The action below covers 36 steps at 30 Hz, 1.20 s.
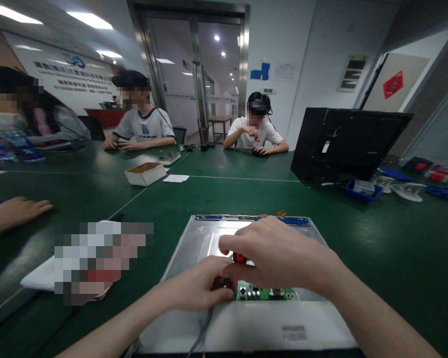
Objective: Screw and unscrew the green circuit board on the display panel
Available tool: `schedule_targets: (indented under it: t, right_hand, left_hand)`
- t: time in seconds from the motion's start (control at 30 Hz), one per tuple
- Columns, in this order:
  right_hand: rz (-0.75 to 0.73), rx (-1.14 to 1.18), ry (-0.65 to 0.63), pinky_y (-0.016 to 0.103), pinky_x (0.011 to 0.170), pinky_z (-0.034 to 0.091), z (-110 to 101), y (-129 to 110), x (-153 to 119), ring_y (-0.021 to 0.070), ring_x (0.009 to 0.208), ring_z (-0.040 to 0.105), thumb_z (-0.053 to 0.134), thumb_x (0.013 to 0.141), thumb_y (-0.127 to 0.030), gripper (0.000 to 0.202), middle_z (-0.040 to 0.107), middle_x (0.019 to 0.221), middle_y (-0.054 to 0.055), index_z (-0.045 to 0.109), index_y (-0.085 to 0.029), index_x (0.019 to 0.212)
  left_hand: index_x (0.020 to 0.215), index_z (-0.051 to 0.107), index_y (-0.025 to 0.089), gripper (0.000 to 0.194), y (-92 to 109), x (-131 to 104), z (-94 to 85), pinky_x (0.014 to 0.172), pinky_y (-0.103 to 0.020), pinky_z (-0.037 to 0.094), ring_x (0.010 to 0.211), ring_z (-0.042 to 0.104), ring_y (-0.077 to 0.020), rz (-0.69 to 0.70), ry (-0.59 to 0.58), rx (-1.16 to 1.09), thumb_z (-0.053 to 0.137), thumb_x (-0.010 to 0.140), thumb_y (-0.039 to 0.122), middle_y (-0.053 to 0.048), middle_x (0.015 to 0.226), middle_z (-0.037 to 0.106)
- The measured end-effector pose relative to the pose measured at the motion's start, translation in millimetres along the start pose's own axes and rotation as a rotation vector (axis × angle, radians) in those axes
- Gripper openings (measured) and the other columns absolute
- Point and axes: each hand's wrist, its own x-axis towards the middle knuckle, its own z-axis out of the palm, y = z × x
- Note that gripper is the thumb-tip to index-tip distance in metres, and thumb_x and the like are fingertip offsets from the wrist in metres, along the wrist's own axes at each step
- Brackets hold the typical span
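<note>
A flat silvery display panel (246,328) lies on the table in front of me, its back facing up. A green circuit board (254,294) sits on it, partly covered by my hands. My right hand (280,253) is closed around a red and black screwdriver (239,257) held above the board; the shaft and tip are hidden. Bent at the left edge of the board, my left hand (197,283) has its thumb and fingers close together; what they grip is hidden. From under it a dark cable (206,330) runs toward me. A blue circuit strip (224,218) lines the panel's far edge.
To the left are a blurred-out item (104,261) and another person's hand (17,216). Farther off stand an open cardboard box (145,174) and a white paper (176,178). A black monitor (347,144) and a blue tray (364,191) are at right. Several people sit around the green table (224,194).
</note>
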Motion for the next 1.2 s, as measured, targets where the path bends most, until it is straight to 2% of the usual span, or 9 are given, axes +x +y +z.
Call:
schedule_targets:
  t: [0.17,0.37,0.5,0.6,0.73,0.83,0.97,1.1,1.2]
  right_hand:
    - [0.009,0.035,0.011,0.027,0.052,0.025,1,-1,-1,0.0132,0.064,0.056,0.053,0.09,-0.027,0.007,0.067,0.078,-0.001,0.055,-0.021,0.093]
    - [-0.056,0.087,-0.008,0.025,0.051,0.026,-3,-3,-3,0.0131,0.067,0.053,0.057,0.082,-0.024,0.025,0.067,0.091,0.0,0.051,-0.021,0.106]
    - [-0.05,0.079,-0.01,0.025,0.051,0.025,-4,-2,-3,0.0123,0.065,0.053,0.058,0.085,-0.03,0.015,0.066,0.084,-0.001,0.051,-0.021,0.095]
    - [-0.006,0.045,-0.002,0.026,0.051,0.025,-2,0,-1,0.0125,0.064,0.055,0.057,0.088,-0.035,0.014,0.066,0.078,-0.001,0.053,-0.021,0.09]
    - [0.017,0.009,0.005,0.027,0.052,0.024,-2,-1,0,0.0128,0.063,0.057,0.053,0.091,-0.031,0.011,0.067,0.074,-0.001,0.055,-0.021,0.088]
    - [0.008,0.036,-0.016,0.027,0.052,0.024,-3,-3,-1,0.0129,0.064,0.056,0.053,0.088,-0.026,0.006,0.067,0.079,0.0,0.054,-0.02,0.09]
    - [-0.039,0.082,-0.027,0.025,0.052,0.024,-6,-5,-3,0.0123,0.065,0.054,0.057,0.083,-0.024,0.012,0.067,0.083,0.0,0.053,-0.021,0.094]
    - [-0.03,0.07,-0.015,0.025,0.053,0.024,-3,-2,-2,0.012,0.065,0.055,0.056,0.088,-0.031,0.011,0.066,0.077,-0.001,0.056,-0.021,0.09]
    - [-0.003,0.015,0.0,0.026,0.052,0.022,-1,-1,-1,0.0113,0.061,0.053,0.053,0.091,-0.031,0.012,0.064,0.071,-0.001,0.057,-0.02,0.085]
  left_hand:
    - [0.094,0.063,0.018,0.014,0,0,0.4,0.064,-0.026,0.045,0.071,0.056,-0.0169,0.027,-0.014,-0.026,0.06,0.08,0.02,-0.002,0.085,0.063]
    - [0.092,0.064,0.016,0.012,-8,-1,2.6,0.063,-0.026,0.044,0.074,0.058,-0.0177,0.006,-0.017,0.029,0.062,0.084,0.026,-0.003,0.086,0.065]
    - [0.089,0.063,0.016,0.014,-10,-1,3.1,0.064,-0.027,0.044,0.075,0.057,-0.0185,0.007,-0.006,0.064,0.061,0.084,0.029,-0.003,0.085,0.064]
    - [0.087,0.062,0.016,0.013,-7,0,2.6,0.068,-0.028,0.046,0.078,0.057,-0.0195,0.03,0.013,0.062,0.061,0.082,0.028,-0.004,0.087,0.063]
    - [0.093,0.063,0.017,0.014,-3,-1,0.8,0.065,-0.027,0.046,0.073,0.057,-0.0177,0.03,-0.005,0.007,0.06,0.082,0.024,-0.003,0.085,0.063]
    - [0.095,0.064,0.017,0.015,-3,-1,0.3,0.063,-0.026,0.045,0.071,0.056,-0.0168,0.048,-0.012,-0.005,0.062,0.081,0.023,-0.002,0.084,0.063]
    - [0.093,0.065,0.018,0.013,-7,-1,1.8,0.062,-0.025,0.043,0.073,0.055,-0.017,0.03,-0.007,0.031,0.06,0.083,0.024,-0.001,0.082,0.063]
    - [0.088,0.063,0.016,0.013,-8,-1,1.8,0.064,-0.027,0.045,0.075,0.056,-0.0191,0.0,0.001,0.051,0.063,0.079,0.025,-0.003,0.082,0.062]
    - [0.093,0.063,0.017,0.015,-5,-1,1.3,0.065,-0.027,0.045,0.074,0.056,-0.0184,0.004,-0.011,0.004,0.061,0.079,0.022,-0.003,0.085,0.064]
